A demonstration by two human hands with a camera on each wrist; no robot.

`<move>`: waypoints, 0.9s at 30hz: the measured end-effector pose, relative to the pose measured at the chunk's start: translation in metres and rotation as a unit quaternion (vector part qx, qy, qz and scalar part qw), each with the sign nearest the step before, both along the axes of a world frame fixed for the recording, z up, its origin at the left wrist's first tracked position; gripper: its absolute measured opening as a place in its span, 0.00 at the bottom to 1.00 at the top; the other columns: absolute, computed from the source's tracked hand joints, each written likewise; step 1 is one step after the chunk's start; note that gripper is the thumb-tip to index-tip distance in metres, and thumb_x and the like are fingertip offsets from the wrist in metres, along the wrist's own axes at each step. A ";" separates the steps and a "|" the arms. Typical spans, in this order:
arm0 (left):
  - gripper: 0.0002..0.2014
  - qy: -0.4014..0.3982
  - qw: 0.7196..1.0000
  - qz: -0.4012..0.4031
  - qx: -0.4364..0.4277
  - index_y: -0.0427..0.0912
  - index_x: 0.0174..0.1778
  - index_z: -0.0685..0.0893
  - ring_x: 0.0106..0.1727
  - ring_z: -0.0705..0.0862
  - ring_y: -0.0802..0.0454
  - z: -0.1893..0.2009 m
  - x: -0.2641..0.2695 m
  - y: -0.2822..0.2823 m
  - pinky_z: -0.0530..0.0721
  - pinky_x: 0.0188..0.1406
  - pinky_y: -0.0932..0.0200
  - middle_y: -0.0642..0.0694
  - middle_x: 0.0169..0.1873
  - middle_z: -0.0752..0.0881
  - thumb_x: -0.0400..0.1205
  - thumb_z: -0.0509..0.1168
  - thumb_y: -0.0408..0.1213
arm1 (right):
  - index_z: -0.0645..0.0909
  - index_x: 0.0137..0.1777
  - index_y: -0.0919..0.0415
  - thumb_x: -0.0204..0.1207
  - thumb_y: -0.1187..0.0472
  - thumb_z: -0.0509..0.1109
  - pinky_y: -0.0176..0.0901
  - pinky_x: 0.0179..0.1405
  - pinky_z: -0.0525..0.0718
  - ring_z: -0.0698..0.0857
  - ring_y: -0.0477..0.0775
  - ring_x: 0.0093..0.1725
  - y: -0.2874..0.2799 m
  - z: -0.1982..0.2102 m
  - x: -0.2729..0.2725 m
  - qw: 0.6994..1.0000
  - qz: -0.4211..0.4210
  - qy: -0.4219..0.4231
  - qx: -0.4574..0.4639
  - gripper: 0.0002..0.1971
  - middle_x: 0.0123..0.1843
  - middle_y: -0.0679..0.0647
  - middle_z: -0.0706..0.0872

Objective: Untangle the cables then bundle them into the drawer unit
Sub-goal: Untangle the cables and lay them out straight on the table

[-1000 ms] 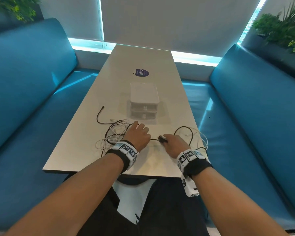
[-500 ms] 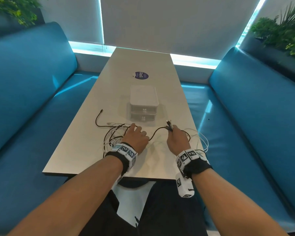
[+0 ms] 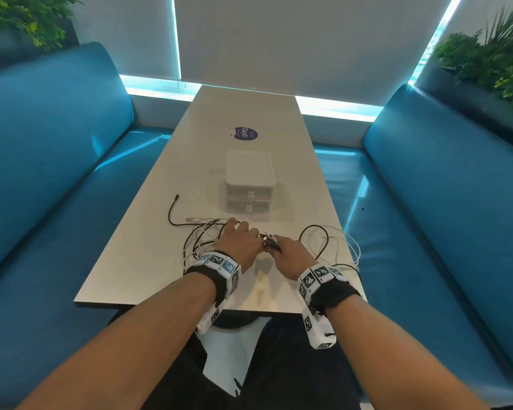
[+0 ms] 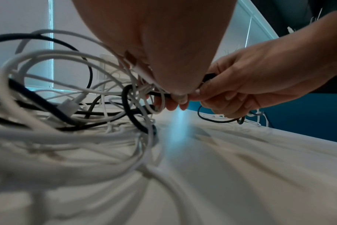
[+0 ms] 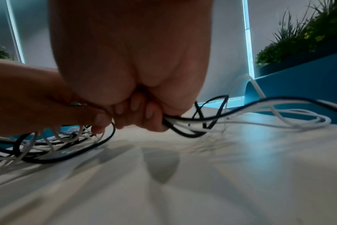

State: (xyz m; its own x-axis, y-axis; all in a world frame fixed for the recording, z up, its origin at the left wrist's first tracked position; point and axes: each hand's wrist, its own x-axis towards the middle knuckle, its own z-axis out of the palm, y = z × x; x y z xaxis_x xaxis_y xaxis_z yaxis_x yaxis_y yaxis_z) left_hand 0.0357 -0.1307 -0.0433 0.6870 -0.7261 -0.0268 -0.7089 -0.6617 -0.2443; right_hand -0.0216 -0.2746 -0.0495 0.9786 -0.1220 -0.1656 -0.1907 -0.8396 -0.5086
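Note:
A tangle of black and white cables (image 3: pixel 200 235) lies on the near part of the table (image 3: pixel 148 261), with more loops (image 3: pixel 335 244) to the right. My left hand (image 3: pixel 240 238) sits over the tangle and pinches cable strands (image 4: pixel 144 89) at its fingertips. My right hand (image 3: pixel 288 250) meets it at the centre and grips a bunch of black and white cables (image 5: pixel 175 121), with plug ends (image 3: pixel 270 240) sticking up between the two hands. The white two-drawer unit (image 3: pixel 249 182) stands just beyond the hands, both drawers closed.
A loose black cable end (image 3: pixel 174 207) curls out to the left of the tangle. A purple round sticker (image 3: pixel 245 133) lies further up the table. Blue benches (image 3: pixel 57 161) flank the table on both sides, with plants (image 3: pixel 498 54) behind them.
My right hand has moved back left with the cable ends and now meets my left hand. The black cable no longer stretches between them.

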 end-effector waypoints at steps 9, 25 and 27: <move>0.15 -0.022 0.999 -0.011 0.031 0.47 0.63 0.84 0.69 0.76 0.42 0.001 0.009 0.017 0.59 0.76 0.35 0.48 0.63 0.83 0.91 0.54 0.46 | 0.82 0.60 0.56 0.83 0.55 0.62 0.52 0.56 0.84 0.86 0.62 0.55 -0.030 0.001 0.003 0.990 -0.121 0.047 -0.048 0.11 0.56 0.60 0.87; 0.13 -0.042 0.999 -0.010 -0.007 0.48 0.62 0.83 0.65 0.78 0.42 -0.003 0.004 0.006 0.63 0.72 0.38 0.49 0.58 0.84 0.89 0.55 0.42 | 0.82 0.58 0.59 0.86 0.57 0.58 0.50 0.50 0.81 0.86 0.66 0.55 0.012 0.005 0.010 0.999 -0.038 -0.003 0.015 0.13 0.54 0.62 0.89; 0.12 -0.046 0.999 -0.010 -0.014 0.48 0.62 0.83 0.65 0.78 0.43 -0.003 0.003 0.006 0.63 0.73 0.38 0.49 0.59 0.84 0.89 0.56 0.41 | 0.84 0.53 0.60 0.85 0.57 0.59 0.48 0.48 0.81 0.86 0.64 0.53 0.011 0.005 0.009 0.999 -0.034 0.010 0.022 0.13 0.51 0.61 0.90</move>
